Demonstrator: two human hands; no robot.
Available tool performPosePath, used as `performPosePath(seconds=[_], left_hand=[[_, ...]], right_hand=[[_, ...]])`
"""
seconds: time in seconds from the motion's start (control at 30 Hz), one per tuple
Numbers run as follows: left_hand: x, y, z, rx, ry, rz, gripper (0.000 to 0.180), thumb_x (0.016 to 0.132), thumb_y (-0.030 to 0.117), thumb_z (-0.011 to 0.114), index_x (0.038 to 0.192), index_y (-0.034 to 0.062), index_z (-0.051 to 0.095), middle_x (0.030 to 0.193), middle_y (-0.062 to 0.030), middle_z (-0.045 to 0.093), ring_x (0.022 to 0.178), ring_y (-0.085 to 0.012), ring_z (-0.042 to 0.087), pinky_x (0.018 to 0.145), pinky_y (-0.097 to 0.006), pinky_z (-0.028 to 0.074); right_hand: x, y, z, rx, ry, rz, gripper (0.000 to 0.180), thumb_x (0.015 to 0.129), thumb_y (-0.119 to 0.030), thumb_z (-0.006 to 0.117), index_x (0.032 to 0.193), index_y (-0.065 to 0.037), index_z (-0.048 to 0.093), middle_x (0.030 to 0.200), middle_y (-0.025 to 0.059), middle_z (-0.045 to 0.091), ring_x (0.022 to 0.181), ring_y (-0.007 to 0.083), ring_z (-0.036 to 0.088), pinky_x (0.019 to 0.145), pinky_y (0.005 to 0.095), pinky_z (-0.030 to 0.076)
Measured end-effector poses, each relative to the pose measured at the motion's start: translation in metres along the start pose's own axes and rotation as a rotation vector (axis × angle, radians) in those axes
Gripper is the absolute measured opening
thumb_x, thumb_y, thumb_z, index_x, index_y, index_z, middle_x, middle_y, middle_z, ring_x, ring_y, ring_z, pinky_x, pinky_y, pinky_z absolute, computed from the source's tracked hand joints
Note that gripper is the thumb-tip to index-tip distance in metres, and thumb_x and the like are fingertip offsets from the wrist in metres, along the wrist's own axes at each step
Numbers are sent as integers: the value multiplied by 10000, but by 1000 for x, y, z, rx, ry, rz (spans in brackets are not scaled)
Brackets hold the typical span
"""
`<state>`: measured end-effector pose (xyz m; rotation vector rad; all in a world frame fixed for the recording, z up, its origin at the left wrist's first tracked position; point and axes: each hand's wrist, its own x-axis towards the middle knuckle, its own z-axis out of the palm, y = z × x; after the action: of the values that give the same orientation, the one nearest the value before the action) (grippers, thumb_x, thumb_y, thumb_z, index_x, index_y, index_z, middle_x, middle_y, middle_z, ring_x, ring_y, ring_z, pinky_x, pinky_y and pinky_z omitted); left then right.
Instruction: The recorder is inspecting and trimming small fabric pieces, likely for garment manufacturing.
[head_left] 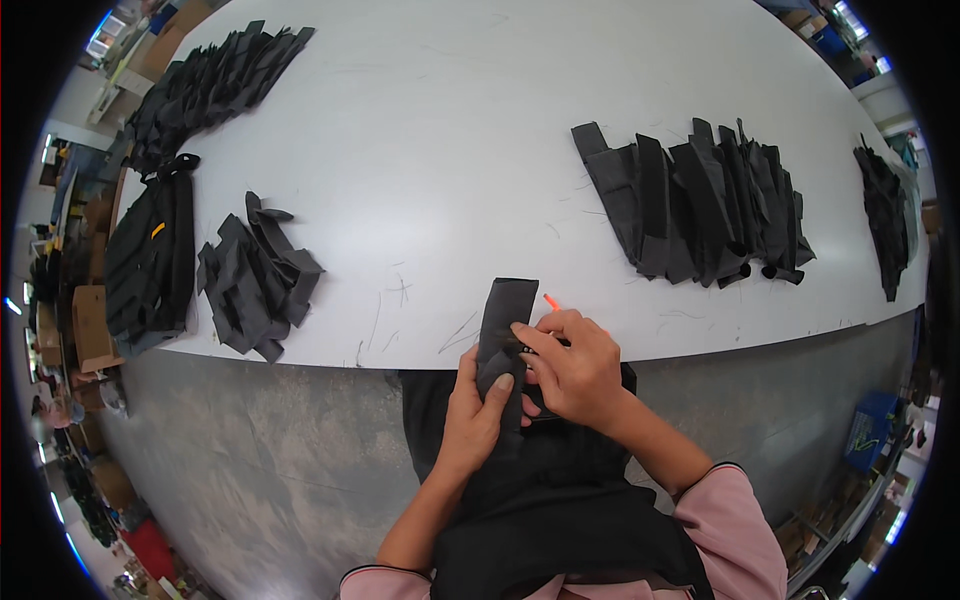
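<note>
My left hand [474, 412] is closed round the lower part of a dark grey fabric strip [512, 300], its thumb pressed on the cloth. The strip stands out over the table's near edge, its far end flat and square. At the strip's right side is my right hand [578, 368], closed, with thumb and forefinger pinched together against the cloth. From behind its fingers pokes the end of a slim orange tool [551, 301]; the hand hides most of it, so its kind does not show.
On the white table [430, 130], a row of dark fabric strips [700, 205] lies right and a smaller heap [255, 275] left. Beyond the heap are a black bag [152, 250] and more strips [215, 85]. Dark fabric [884, 220] lies at the far right edge.
</note>
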<state>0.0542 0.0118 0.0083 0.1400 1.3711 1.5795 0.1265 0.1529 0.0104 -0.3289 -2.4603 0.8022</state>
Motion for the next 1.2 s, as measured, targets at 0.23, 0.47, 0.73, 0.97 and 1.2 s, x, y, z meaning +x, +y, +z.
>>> performPosePath(seconds=[0.23, 0.47, 0.73, 0.97, 1.2], left_hand=[[0, -1, 0, 53, 1, -19, 428, 961, 121, 464, 1325, -2, 276, 920, -113, 616, 665, -152, 625, 594, -261, 516], [0, -1, 2, 63, 1, -31, 429, 959, 116, 465, 1327, -1, 277, 912, -108, 614, 660, -154, 624, 585, -262, 514], [2, 0, 2, 55, 0, -56, 416, 958, 112, 462, 1328, 10, 301, 927, -117, 621, 660, -153, 622, 587, -263, 513], [3, 3, 0, 57, -3, -50, 421, 959, 136, 468, 1332, 15, 313, 947, -129, 634, 661, -151, 622, 593, -266, 515], [2, 2, -2, 60, -21, -72, 435, 958, 137, 467, 1345, 17, 307, 951, -132, 636, 661, -149, 618, 594, -265, 516]], right_hand=[[-3, -1, 4, 33, -12, 0, 347, 652, -11, 690, 998, -33, 660, 827, 91, 560, 613, 204, 570, 528, 301, 460], [-9, 0, 7, -19, 24, 5, 346, 655, -11, 702, 998, -24, 660, 760, 75, 548, 579, 200, 565, 483, 290, 448], [-8, 1, 10, 54, 65, 50, 332, 657, -11, 697, 987, -25, 662, 735, 61, 541, 556, 192, 554, 464, 292, 437], [-9, 6, 15, -11, 111, -58, 288, 684, -42, 679, 969, -9, 653, 738, 55, 528, 550, 191, 545, 476, 293, 434], [-5, 5, 8, -49, 36, -74, 404, 594, -49, 670, 995, -15, 640, 737, 56, 525, 586, 194, 550, 486, 292, 438]])
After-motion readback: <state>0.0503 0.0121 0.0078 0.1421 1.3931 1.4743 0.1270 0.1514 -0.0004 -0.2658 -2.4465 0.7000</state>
